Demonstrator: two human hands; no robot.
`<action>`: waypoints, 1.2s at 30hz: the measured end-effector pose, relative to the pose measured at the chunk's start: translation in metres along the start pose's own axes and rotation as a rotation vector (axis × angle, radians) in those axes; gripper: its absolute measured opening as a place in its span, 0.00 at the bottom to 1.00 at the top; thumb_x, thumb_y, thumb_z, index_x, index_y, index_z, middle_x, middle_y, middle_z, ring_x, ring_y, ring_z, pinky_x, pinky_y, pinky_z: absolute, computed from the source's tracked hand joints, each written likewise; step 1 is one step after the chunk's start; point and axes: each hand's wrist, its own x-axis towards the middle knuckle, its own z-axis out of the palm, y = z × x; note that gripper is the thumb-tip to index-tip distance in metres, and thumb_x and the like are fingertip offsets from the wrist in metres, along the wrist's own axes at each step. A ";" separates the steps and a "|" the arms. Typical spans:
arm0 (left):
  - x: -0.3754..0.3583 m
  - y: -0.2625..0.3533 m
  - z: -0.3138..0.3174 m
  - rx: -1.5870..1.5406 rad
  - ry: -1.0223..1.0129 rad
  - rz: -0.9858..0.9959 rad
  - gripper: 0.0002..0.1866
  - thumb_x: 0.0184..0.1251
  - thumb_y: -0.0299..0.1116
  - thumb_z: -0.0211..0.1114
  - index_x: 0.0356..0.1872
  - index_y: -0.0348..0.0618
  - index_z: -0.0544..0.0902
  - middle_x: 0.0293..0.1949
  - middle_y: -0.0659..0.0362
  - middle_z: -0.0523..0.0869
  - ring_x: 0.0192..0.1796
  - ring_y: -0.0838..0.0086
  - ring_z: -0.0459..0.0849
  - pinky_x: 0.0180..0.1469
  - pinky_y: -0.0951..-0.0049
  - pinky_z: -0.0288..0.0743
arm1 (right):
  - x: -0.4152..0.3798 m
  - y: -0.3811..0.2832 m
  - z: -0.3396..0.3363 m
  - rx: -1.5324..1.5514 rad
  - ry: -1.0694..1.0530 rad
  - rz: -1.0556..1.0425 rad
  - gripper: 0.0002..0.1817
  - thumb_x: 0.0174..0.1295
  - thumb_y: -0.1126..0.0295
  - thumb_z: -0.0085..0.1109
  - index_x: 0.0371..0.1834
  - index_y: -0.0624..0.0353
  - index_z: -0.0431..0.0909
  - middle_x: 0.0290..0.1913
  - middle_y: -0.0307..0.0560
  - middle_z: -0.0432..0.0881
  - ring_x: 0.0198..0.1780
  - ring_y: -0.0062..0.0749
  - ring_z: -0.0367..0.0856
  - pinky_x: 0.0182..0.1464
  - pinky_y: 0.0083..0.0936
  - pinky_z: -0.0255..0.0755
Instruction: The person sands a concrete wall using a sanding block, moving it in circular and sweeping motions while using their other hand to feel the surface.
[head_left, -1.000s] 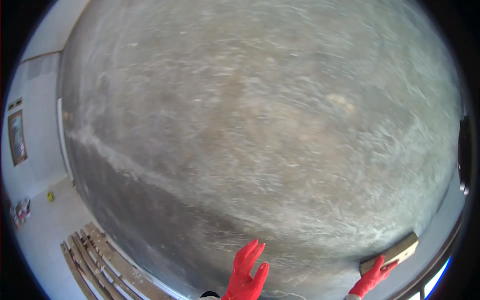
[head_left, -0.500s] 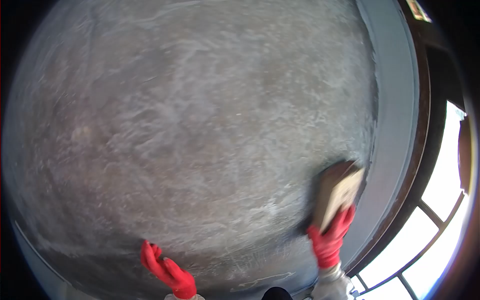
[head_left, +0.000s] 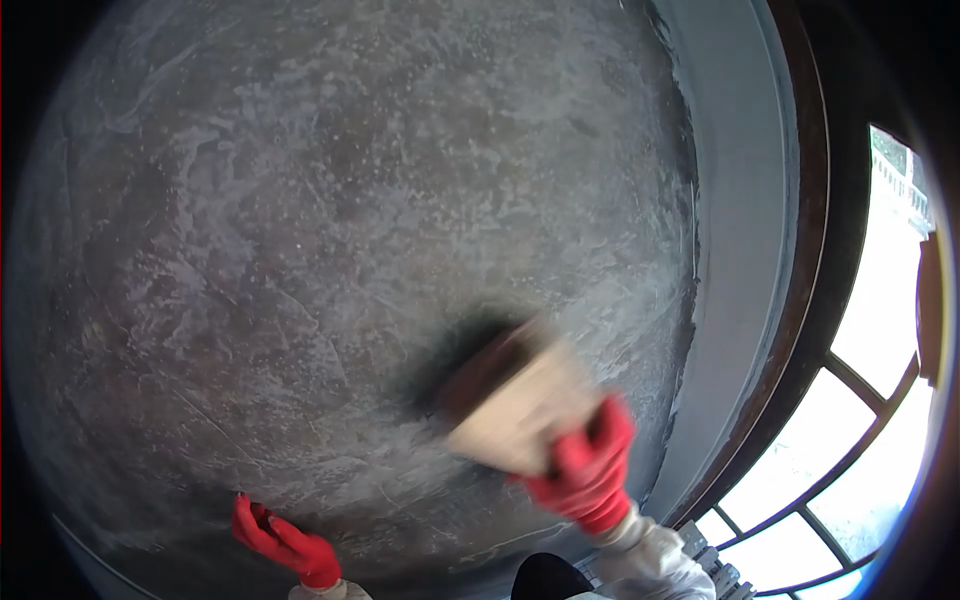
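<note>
A wide grey mottled surface (head_left: 330,240) fills most of the view. My right hand (head_left: 590,470), in a red glove, is closed on a flat wooden block-like tool (head_left: 525,405) at lower centre-right. The tool is smeared by motion and held close to the surface; whether it touches cannot be made out. At the lower left, my left hand (head_left: 285,545), also gloved in red, is near the surface with its fingers bent and apart and nothing seen in it.
A smooth light grey band (head_left: 745,220) borders the mottled surface on the right, with a dark brown frame (head_left: 812,200) beside it. Bright window panes (head_left: 790,460) lie beyond. A dark rounded object (head_left: 548,578) shows at the bottom edge.
My right hand has moved left with the wooden tool, away from the light grey band, and the tool's face is turned more toward the camera. My left hand appears slightly lower and further left.
</note>
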 end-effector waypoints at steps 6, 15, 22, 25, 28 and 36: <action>-0.003 0.003 0.010 0.128 0.033 0.154 0.29 0.74 0.46 0.47 0.68 0.36 0.68 0.65 0.47 0.68 0.56 0.60 0.71 0.53 0.62 0.68 | 0.084 0.056 -0.013 -0.136 0.291 0.377 0.51 0.46 0.64 0.73 0.76 0.57 0.57 0.66 0.74 0.59 0.61 0.68 0.68 0.63 0.51 0.65; 0.006 -0.005 0.004 0.062 -0.041 0.087 0.27 0.72 0.37 0.55 0.69 0.37 0.67 0.64 0.48 0.64 0.50 0.63 0.71 0.47 0.67 0.69 | 0.083 -0.039 0.003 0.232 -0.050 -0.202 0.41 0.36 0.57 0.76 0.63 0.35 0.77 0.51 0.55 0.71 0.48 0.50 0.75 0.49 0.47 0.73; 0.001 -0.004 0.017 0.193 0.052 0.164 0.28 0.72 0.37 0.54 0.70 0.38 0.65 0.64 0.47 0.64 0.53 0.62 0.70 0.47 0.66 0.70 | 0.139 0.077 -0.031 -0.078 0.312 0.435 0.49 0.48 0.65 0.74 0.76 0.53 0.60 0.70 0.75 0.57 0.66 0.71 0.65 0.66 0.54 0.63; 0.004 -0.007 0.019 0.240 0.057 0.196 0.28 0.72 0.37 0.54 0.70 0.38 0.64 0.64 0.47 0.64 0.53 0.62 0.70 0.48 0.65 0.70 | 0.123 0.018 -0.025 0.041 0.132 0.162 0.42 0.45 0.65 0.74 0.70 0.49 0.70 0.60 0.69 0.67 0.56 0.62 0.73 0.58 0.49 0.70; 0.002 -0.006 0.015 0.241 0.050 0.202 0.28 0.72 0.36 0.54 0.70 0.37 0.64 0.64 0.46 0.63 0.53 0.61 0.70 0.49 0.65 0.69 | 0.057 -0.057 0.025 0.314 -0.001 -0.171 0.34 0.45 0.57 0.76 0.60 0.44 0.77 0.44 0.54 0.73 0.40 0.49 0.76 0.43 0.45 0.73; 0.006 0.001 0.020 0.212 0.081 0.190 0.27 0.73 0.35 0.52 0.70 0.37 0.65 0.59 0.48 0.65 0.50 0.63 0.67 0.51 0.65 0.65 | 0.026 0.082 -0.020 -0.057 0.171 0.438 0.58 0.40 0.65 0.77 0.78 0.52 0.53 0.70 0.76 0.53 0.68 0.70 0.60 0.66 0.52 0.61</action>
